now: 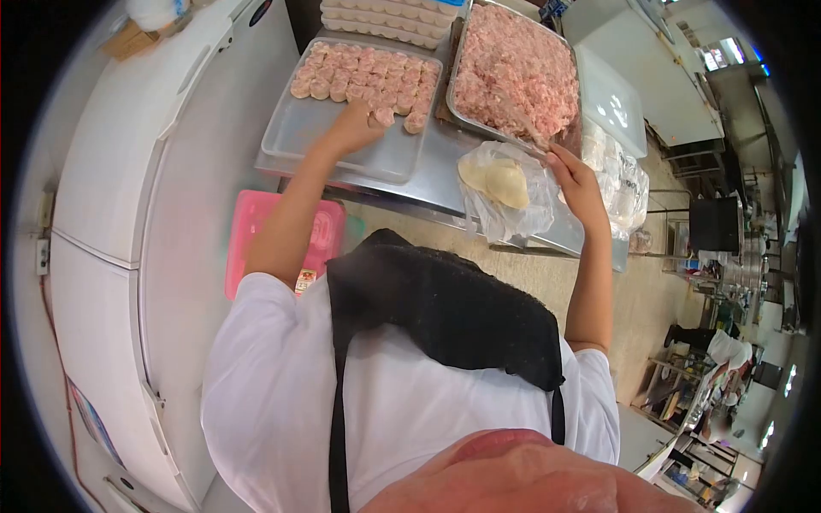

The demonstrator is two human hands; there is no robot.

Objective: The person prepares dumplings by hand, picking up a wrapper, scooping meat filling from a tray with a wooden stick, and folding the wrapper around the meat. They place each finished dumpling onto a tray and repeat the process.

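My left hand [355,128] is over the plastic tray [286,128], its fingers closed on a meat dumpling [383,116] beside the filled rows. Rows of round meat dumplings [359,73] cover the far part of that tray. At the near right corner of a metal tray [492,128] heaped with minced meat [517,68], my right hand [575,175] grips a thin tool, whose end reaches the meat. Pale round wrappers [500,182] lie in an open clear plastic bag [483,214] just left of my right hand.
Stacked egg-carton-like trays [385,26] stand behind the dumplings. A clear lidded container [614,103] and plastic-wrapped packs [629,184] sit at the right. Below the metal table's edge [376,190] is a pink container [248,222]. White refrigerators [94,171] line the left; a person [727,349] is far right.
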